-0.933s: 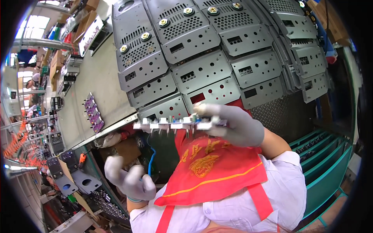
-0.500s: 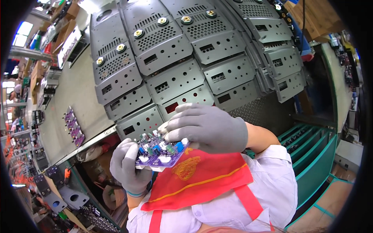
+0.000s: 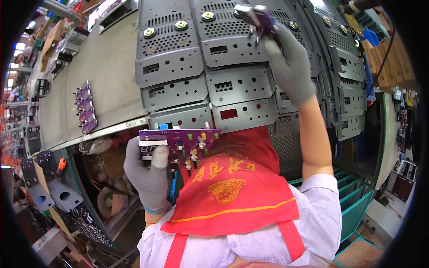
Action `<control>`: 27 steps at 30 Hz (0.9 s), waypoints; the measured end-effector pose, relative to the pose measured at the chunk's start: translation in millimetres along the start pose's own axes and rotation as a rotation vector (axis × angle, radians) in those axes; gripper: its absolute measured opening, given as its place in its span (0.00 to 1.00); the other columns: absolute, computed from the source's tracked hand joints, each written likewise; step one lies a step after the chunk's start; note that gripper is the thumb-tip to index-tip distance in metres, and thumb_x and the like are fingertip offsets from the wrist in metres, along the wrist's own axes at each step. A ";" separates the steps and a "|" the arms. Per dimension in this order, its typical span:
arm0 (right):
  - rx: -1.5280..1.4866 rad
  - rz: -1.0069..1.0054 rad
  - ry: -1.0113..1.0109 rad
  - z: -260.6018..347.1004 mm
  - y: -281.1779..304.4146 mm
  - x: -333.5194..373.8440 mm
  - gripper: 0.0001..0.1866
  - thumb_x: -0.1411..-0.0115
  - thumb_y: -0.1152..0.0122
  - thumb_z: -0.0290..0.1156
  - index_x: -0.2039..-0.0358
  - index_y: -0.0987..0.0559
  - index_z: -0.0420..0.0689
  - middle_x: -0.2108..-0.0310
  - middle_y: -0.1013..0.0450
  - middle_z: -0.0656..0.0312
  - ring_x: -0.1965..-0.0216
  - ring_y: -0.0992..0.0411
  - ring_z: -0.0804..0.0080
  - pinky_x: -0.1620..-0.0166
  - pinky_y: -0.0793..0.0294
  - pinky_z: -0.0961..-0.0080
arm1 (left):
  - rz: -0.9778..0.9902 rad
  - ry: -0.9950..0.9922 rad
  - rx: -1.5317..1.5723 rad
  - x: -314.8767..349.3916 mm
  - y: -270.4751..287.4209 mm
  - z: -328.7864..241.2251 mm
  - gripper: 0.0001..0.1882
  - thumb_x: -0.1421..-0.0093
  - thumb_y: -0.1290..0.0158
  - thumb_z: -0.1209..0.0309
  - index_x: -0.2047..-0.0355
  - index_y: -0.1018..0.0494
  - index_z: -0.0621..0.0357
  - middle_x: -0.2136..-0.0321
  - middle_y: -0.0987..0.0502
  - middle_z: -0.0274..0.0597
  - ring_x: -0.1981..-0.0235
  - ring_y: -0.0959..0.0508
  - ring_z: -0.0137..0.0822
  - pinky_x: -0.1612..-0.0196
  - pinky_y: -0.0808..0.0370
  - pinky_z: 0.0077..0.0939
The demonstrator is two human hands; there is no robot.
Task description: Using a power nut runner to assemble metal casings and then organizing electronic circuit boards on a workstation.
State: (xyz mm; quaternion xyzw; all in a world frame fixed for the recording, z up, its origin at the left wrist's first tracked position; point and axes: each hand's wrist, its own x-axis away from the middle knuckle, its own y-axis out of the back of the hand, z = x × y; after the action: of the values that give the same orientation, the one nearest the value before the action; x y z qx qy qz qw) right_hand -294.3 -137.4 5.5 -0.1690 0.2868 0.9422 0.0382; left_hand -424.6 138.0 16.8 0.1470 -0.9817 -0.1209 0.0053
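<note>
My left hand (image 3: 145,176), in a grey glove, grips a purple circuit board (image 3: 178,136) by its left end, the thumb beside a digit display. Knob shafts and small coloured parts stick out along the board's face. Out over the metal panels (image 3: 174,71) reaches my right hand (image 3: 292,64), also gloved. Its fingers are closed on a second purple circuit board (image 3: 264,22), seen nearly edge-on and a little blurred, with a white part at one end. The grey panels lie overlapped in rows, with slots, round holes and brass-coloured fittings.
Another purple circuit board (image 3: 86,107) lies on the bench top (image 3: 118,85) to the left. A green slotted rack (image 3: 351,194) stands at the lower right. Cardboard boxes (image 3: 393,67) are at the upper right. Under the bench edge is a shelf holding mixed items.
My right hand has moved from the board at my chest up and away over the panels, now holding a second board. My left hand has tilted its board so the display shows.
</note>
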 end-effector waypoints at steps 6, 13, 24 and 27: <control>0.800 0.066 0.436 -60.3 -51.7 -22.1 0.22 0.43 0.51 0.24 0.46 0.28 0.46 0.44 0.33 0.57 0.39 0.38 0.61 0.36 0.41 0.64 | 0.076 0.033 0.138 7.6 4.5 20.6 0.20 0.45 0.37 0.60 0.62 0.28 0.63 0.71 0.25 0.30 0.70 0.29 0.19 0.66 0.31 0.15; 1.032 0.085 0.386 -43.8 -52.8 -10.0 0.25 0.41 0.54 0.24 0.42 0.31 0.47 0.42 0.35 0.60 0.38 0.39 0.63 0.35 0.43 0.63 | 0.143 0.022 0.093 5.1 4.0 29.1 0.18 0.45 0.37 0.66 0.60 0.28 0.64 0.72 0.23 0.34 0.72 0.26 0.21 0.68 0.28 0.15; 0.566 0.178 0.536 30.3 -18.7 20.2 0.27 0.43 0.46 0.29 0.41 0.33 0.46 0.43 0.33 0.53 0.40 0.37 0.55 0.38 0.40 0.62 | 0.200 -0.031 -0.032 12.0 -3.3 27.9 0.21 0.48 0.34 0.63 0.61 0.28 0.63 0.73 0.25 0.37 0.72 0.24 0.25 0.69 0.28 0.18; -0.217 0.832 0.165 56.3 -16.4 61.8 0.26 0.48 0.43 0.22 0.46 0.30 0.44 0.50 0.29 0.52 0.49 0.29 0.55 0.50 0.29 0.66 | 0.271 -0.399 -0.328 6.9 -5.9 19.2 0.27 0.55 0.31 0.59 0.60 0.27 0.61 0.73 0.26 0.44 0.72 0.22 0.40 0.70 0.26 0.25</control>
State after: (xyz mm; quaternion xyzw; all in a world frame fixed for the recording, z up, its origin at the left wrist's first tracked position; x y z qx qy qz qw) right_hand -366.3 -94.2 19.6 -0.1167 0.2319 0.8853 -0.3857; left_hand -430.3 135.0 -3.4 -0.0152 -0.9414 -0.3027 -0.1482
